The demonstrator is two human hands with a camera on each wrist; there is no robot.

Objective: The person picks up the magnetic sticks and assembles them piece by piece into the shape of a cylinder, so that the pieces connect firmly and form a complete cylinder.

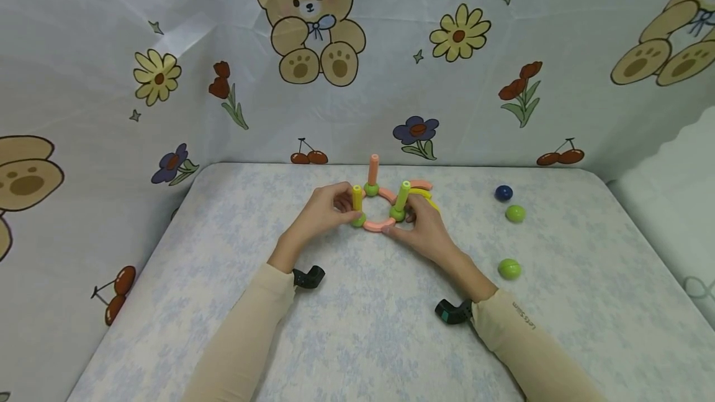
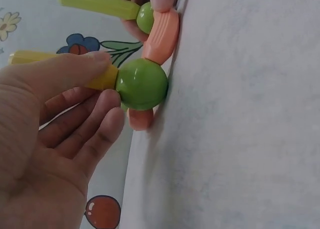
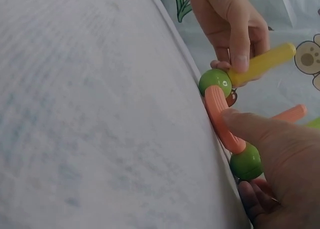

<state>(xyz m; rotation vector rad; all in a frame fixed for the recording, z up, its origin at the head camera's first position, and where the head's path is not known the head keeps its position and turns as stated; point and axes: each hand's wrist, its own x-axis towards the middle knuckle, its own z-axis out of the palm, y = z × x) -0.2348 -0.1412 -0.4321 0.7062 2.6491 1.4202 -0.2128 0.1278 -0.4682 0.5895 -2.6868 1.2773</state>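
Note:
A ring of curved orange pieces and green balls lies on the table, with upright rods rising from the balls. My left hand [image 1: 326, 206] pinches the yellow rod [image 1: 357, 196] just above its green ball [image 2: 142, 84]. On the ring's other side, my right hand [image 1: 427, 231] grips the front curved orange piece [image 3: 219, 114], its thumb on that piece and its fingers around the neighbouring green ball [image 3: 246, 162]. A light green rod [image 1: 403, 194] stands on that ball, leaning slightly. At the back, an orange rod [image 1: 373, 169] stands upright on another green ball [image 1: 371, 190].
Behind my right hand lie a loose curved orange piece [image 1: 420, 184] and yellow curved pieces [image 1: 420, 193], partly hidden. To the right are a dark blue ball [image 1: 504, 193], a green ball [image 1: 516, 213] and a nearer green ball [image 1: 509, 268]. A printed curtain [image 1: 385, 98] borders the table's back edge.

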